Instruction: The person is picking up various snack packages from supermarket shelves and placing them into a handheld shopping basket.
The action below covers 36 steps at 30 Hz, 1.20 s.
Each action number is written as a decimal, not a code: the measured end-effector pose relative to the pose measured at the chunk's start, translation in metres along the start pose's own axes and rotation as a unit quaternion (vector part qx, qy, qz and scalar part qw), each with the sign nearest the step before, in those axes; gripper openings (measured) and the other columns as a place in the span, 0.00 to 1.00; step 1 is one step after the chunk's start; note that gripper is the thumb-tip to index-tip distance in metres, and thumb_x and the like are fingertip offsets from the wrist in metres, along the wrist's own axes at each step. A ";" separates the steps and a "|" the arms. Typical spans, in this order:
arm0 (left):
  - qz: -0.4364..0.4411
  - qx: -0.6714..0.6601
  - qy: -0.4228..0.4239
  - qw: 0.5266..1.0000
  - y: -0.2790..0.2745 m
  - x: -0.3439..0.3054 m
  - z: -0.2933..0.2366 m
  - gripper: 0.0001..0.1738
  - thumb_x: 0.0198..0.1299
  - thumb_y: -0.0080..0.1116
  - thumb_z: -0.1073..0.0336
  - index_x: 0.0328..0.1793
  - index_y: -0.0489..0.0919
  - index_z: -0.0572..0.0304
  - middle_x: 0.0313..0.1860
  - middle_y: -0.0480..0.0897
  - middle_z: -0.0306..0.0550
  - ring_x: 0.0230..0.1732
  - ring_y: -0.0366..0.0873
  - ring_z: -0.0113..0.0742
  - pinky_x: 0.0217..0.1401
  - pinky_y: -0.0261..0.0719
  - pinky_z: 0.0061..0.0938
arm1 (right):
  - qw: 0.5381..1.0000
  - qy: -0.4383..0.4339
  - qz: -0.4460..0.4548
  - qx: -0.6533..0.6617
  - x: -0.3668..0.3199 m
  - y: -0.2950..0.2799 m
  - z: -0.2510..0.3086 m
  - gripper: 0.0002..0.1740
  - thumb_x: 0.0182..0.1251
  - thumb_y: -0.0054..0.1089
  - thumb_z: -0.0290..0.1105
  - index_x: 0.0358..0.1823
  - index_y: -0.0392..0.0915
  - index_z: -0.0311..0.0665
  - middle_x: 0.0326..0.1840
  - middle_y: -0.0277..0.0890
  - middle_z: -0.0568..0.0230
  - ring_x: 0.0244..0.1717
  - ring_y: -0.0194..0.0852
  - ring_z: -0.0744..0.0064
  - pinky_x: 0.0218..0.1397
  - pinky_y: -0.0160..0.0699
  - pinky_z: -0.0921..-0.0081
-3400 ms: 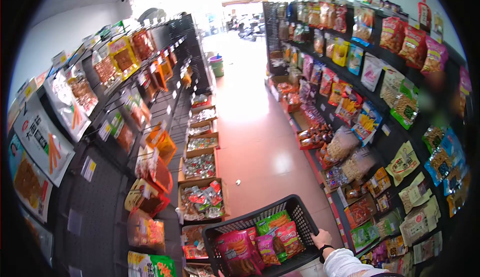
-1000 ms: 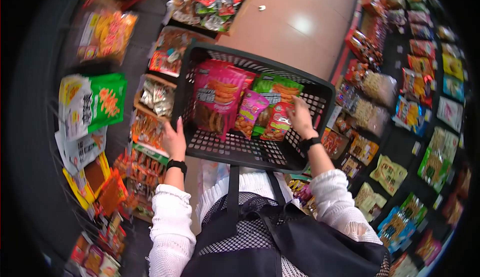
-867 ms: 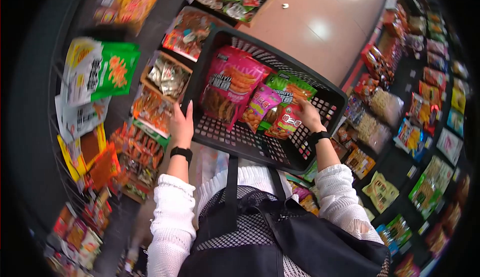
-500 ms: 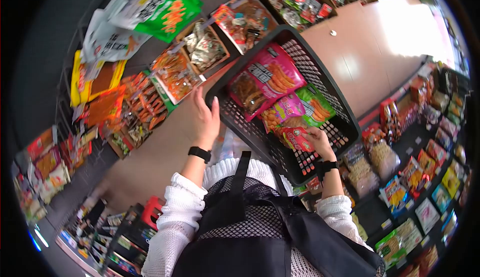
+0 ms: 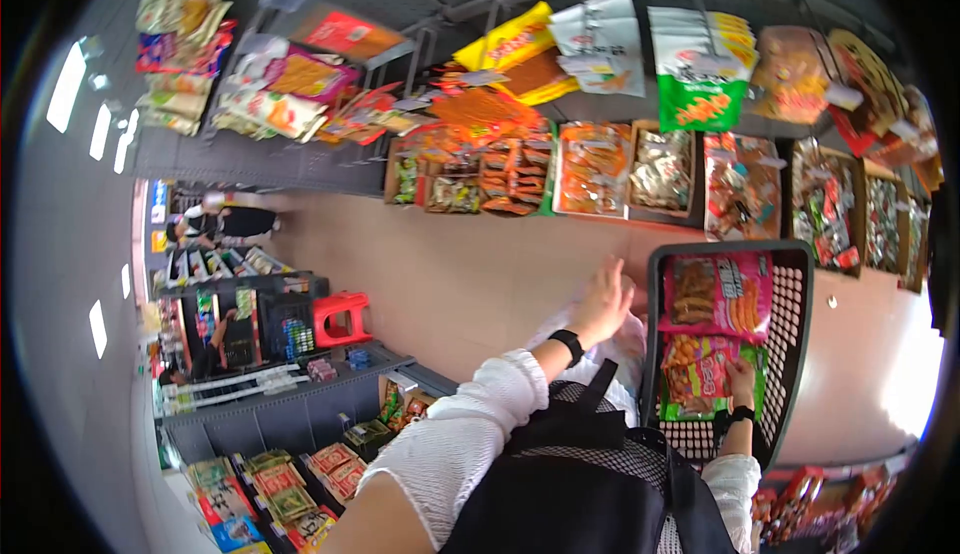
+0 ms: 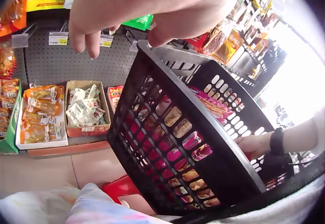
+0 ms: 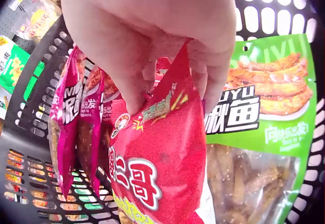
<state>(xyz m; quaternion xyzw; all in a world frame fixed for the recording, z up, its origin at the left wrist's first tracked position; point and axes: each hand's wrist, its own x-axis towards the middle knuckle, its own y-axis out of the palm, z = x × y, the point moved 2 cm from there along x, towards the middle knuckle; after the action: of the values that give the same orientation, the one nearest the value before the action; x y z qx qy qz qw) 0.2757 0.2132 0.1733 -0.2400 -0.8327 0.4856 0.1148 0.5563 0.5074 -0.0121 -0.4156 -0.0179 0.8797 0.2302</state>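
In the head view, my right hand (image 5: 741,384) is inside a black plastic basket (image 5: 730,247) and pinches the top of a red snack bag (image 5: 700,379). The right wrist view shows thumb and fingers creasing the bag's (image 7: 152,148) upper edge. Around it in the basket lie large pink snack bags (image 5: 745,299), a small purple bag (image 5: 685,349) and a green bag (image 7: 274,127) with a clear window. My left hand (image 5: 603,304) holds nothing; its fingers extend beside the basket. In the left wrist view, that hand (image 6: 157,11) appears above the basket's near corner.
A shelf with hanging snack bags (image 5: 705,74) and open boxes of small packets (image 5: 662,169) runs along one side of the aisle. A red stool (image 5: 341,320) stands farther off, near a low shelf with packets (image 5: 290,494). People (image 5: 225,222) show in the background.
My right hand has gone from the basket's rim to the red bag and pinched its top. The head view has swung round, putting the shelf across the top. The left hand stays off the basket.
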 end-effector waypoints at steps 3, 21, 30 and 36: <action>-0.002 0.017 0.002 1.000 -0.005 -0.008 0.001 0.33 0.60 0.50 0.61 0.67 0.54 0.70 0.65 0.60 0.69 0.65 0.58 0.65 0.66 0.59 0.49 | 0.997 0.043 0.020 0.057 0.006 0.014 0.016 0.08 0.61 0.58 0.30 0.24 0.73 0.40 0.11 0.62 0.75 0.08 0.56 0.82 0.09 0.51 0.81; 0.008 -0.137 0.225 0.965 0.027 0.025 -0.060 0.16 0.54 0.53 0.68 0.49 0.67 0.63 0.46 0.72 0.54 0.47 0.72 0.52 0.49 0.71 0.41 | 0.925 -0.264 -0.236 -0.142 -0.111 0.041 0.062 0.09 0.54 0.62 0.29 0.31 0.80 0.28 0.21 0.77 0.55 0.20 0.70 0.70 0.27 0.69 0.71; 0.163 -0.244 0.356 0.887 0.024 0.018 -0.104 0.24 0.50 0.61 0.60 0.52 0.72 0.65 0.49 0.75 0.56 0.53 0.71 0.51 0.59 0.67 0.39 | 0.848 -0.323 -0.232 -0.349 -0.142 0.053 0.059 0.08 0.51 0.64 0.38 0.32 0.83 0.46 0.30 0.79 0.63 0.29 0.77 0.59 0.35 0.76 0.68; 0.263 -0.274 0.409 0.830 -0.023 0.014 -0.126 0.41 0.51 0.63 0.54 0.69 0.60 0.61 0.63 0.66 0.58 0.65 0.63 0.50 0.67 0.59 0.39 | 0.778 -0.458 -0.215 -0.372 -0.208 0.062 0.188 0.04 0.47 0.64 0.34 0.25 0.82 0.45 0.29 0.81 0.66 0.29 0.79 0.64 0.38 0.74 0.68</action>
<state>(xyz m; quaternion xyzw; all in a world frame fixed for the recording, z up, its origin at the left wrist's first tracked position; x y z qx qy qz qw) 0.3105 0.3062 0.2560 -0.6481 -0.7138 0.1071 0.2429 0.5068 0.3946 0.2476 -0.0020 -0.5361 0.8188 0.2052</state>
